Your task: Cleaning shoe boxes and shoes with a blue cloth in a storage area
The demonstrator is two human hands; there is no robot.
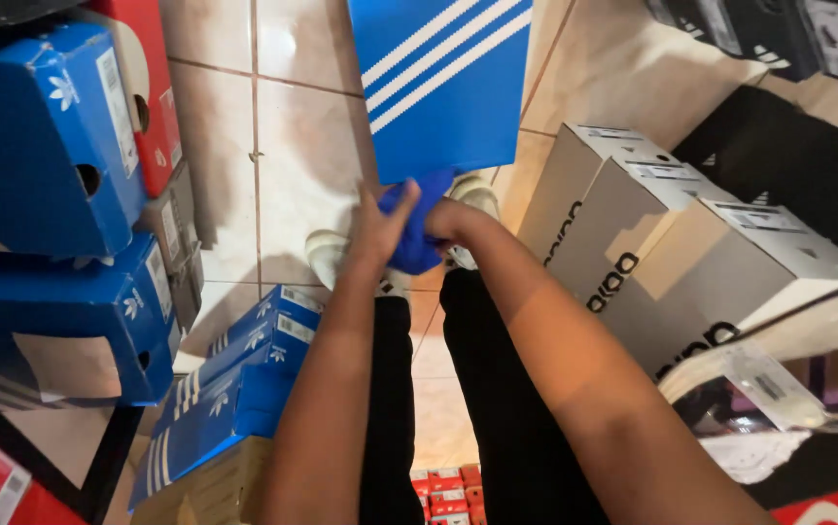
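Both of my hands meet around a crumpled blue cloth (417, 233) held low above the tiled floor. My left hand (377, 230) grips its left side with fingers spread upward. My right hand (445, 220) holds the cloth's right side, mostly hidden behind it. A blue shoe box with white stripes (441, 83) sits on the floor just beyond the cloth. My black trouser legs and white shoes (329, 255) show beneath my arms.
Blue and red shoe boxes (45, 146) are stacked at the left. More blue striped boxes (234, 389) lie lower left. Grey cardboard shoe boxes (652, 243) stand in a row at the right, with black boxes (779, 34) behind and a plastic bag (779, 408) nearby.
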